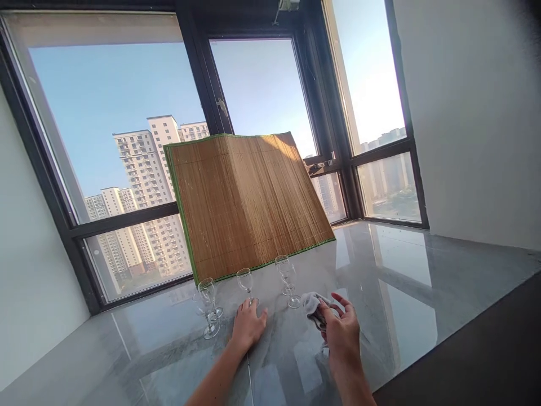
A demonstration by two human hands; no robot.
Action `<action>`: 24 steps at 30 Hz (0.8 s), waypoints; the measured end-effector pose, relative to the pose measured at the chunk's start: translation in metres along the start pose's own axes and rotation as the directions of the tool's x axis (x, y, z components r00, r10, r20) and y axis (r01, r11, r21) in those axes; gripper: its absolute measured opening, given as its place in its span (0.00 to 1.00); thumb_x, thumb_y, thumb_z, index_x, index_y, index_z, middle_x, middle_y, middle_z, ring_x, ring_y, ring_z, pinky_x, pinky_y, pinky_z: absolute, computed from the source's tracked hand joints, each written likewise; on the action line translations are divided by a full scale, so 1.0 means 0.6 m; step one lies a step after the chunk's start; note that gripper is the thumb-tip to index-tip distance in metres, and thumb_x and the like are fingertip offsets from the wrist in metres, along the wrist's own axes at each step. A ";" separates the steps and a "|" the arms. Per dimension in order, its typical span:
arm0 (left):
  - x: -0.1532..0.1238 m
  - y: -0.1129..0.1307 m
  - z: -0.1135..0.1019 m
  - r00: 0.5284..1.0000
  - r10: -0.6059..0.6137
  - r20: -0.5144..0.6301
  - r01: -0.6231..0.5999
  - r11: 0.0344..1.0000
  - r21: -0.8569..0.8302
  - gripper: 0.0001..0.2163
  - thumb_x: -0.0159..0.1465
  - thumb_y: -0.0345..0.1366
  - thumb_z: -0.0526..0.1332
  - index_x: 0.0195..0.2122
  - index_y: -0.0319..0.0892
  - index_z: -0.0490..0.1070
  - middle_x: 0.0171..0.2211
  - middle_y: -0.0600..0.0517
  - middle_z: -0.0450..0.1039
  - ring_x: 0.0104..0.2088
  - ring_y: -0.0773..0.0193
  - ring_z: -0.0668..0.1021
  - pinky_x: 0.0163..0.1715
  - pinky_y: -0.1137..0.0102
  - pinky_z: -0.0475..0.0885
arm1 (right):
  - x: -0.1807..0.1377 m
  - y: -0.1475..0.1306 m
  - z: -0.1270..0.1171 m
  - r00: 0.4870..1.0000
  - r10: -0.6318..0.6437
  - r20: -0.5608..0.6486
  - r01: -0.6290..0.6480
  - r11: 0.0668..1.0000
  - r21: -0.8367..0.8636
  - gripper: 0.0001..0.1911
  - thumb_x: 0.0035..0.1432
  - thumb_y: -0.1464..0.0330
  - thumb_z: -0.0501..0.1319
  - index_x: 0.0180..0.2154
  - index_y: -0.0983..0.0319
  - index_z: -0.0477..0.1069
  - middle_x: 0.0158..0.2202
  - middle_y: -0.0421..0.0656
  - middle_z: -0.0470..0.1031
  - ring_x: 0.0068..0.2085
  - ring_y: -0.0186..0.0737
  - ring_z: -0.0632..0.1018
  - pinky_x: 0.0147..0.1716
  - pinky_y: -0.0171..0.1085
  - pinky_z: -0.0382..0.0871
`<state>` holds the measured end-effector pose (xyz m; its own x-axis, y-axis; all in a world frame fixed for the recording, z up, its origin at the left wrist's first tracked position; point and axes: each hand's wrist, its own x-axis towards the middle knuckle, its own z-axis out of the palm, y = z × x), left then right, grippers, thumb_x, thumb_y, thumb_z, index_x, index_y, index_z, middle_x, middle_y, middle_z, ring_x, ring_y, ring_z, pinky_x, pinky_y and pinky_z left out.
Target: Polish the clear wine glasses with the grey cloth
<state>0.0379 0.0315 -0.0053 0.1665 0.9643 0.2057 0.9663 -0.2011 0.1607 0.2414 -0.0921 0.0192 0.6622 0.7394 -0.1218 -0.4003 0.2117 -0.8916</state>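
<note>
My right hand point(343, 330) pinches a crumpled grey-white cloth point(311, 304), with some fingers raised off it. A small clear glint shows below the cloth; I cannot make out whether it is a glass. My left hand point(248, 327) rests low over the counter, thumb apart, fingertips at the foot of a small stemmed glass point(245, 279). That glass stands upright. To its left are two more clear glasses, a front one point(207, 309) and one behind it point(211, 288). Right of it, beside the cloth, stand another two, a nearer glass point(289, 276) and a farther glass point(279, 264).
A shiny grey marble-look counter point(169, 349) carries the glasses. Behind them a green-edged bamboo mat point(253, 197) leans against dark-framed windows point(127, 217). A white wall point(469, 124) rises at the right. The counter's front edge point(456, 332) runs along the lower right.
</note>
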 end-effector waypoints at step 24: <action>0.015 -0.033 -0.009 0.980 -0.187 -0.069 0.186 0.982 -0.021 0.22 0.64 0.51 0.50 0.47 0.44 0.74 0.54 0.44 0.70 0.57 0.51 0.69 0.57 0.58 0.59 | -0.005 0.012 0.008 0.999 -0.007 0.038 0.009 0.998 -0.064 0.35 0.43 0.49 0.68 0.51 0.58 0.66 0.43 0.46 0.73 0.27 0.38 0.75 0.17 0.33 0.62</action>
<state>0.0191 0.0432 -0.0015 -0.0313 0.9708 0.2377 0.9761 -0.0214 0.2160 0.2335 -0.0896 0.0154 0.6405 0.7615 -0.0991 -0.3528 0.1771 -0.9188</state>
